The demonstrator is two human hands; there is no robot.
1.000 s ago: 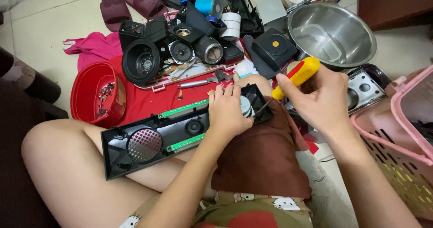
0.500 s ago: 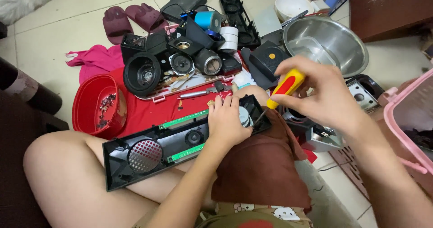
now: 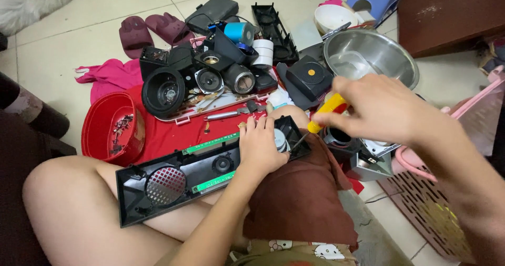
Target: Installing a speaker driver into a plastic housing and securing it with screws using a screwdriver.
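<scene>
A long black speaker panel (image 3: 173, 184) with a round mesh grille and a green circuit board lies across my lap. My left hand (image 3: 261, 146) presses down on its right end, covering a round silver speaker part (image 3: 280, 140). My right hand (image 3: 376, 111) grips a screwdriver with a yellow and red handle (image 3: 329, 110). Its thin shaft slants down to the panel's right end, right beside my left fingers.
A red bowl (image 3: 100, 132) with small screws sits at left on a red cloth. Loose black speaker cones and casings (image 3: 210, 77) pile up behind the panel. A steel bowl (image 3: 386, 50) stands at right, a pink basket (image 3: 473, 119) at far right, slippers (image 3: 152, 32) behind.
My right hand has tilted the screwdriver downward, bringing its tip to the panel's right end. The view has shifted slightly. My left hand stays on the panel.
</scene>
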